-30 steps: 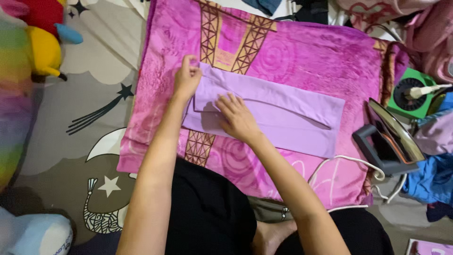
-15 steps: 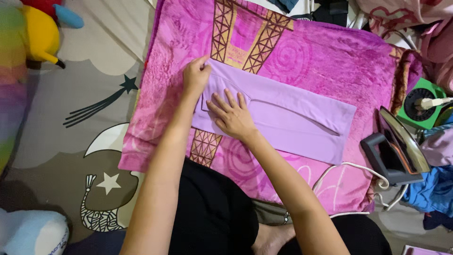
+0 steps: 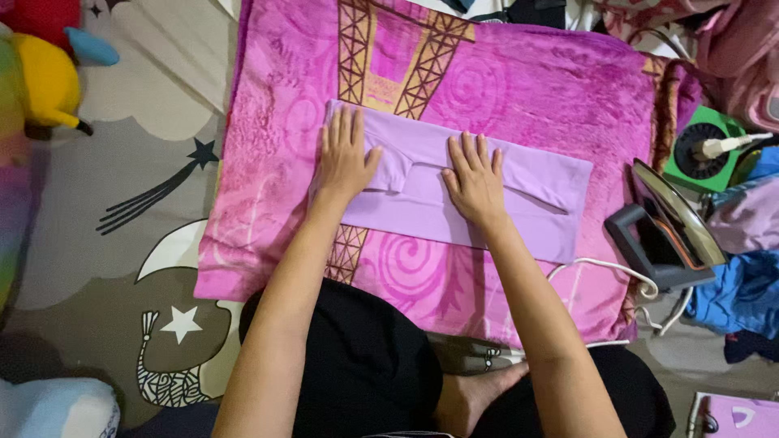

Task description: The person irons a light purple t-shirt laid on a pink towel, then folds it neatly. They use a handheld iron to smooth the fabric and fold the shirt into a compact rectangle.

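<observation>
A: In the head view, where does the lilac cloth (image 3: 487, 199) sit?

B: It lies folded into a long strip across the middle of a pink blanket (image 3: 268, 162) spread on the floor, straight in front of the person's knees. The blanket seems to be there as soft padding, so the cloth has a flat, cushioned bed under it.

A: And the hands?

B: The left hand (image 3: 345, 158) is flat and fully open, fingers spread, palm pressed on the left end of the cloth. The right hand (image 3: 475, 178) is just as open, palm down near the middle. Neither grips anything; they only bear on the fabric, which looks like a way to pin the folds flat and keep the layers from sliding.

A: What else is close by?

B: An iron (image 3: 661, 235) stands at the blanket's right edge, tipped up on its heel with the soleplate off the fabric, probably so it scorches nothing. Its white cord (image 3: 604, 268) loops over the blanket corner. A yellow plush toy (image 3: 45, 81) sits well apart at the upper left, on a grey patterned mat (image 3: 105, 243).
</observation>
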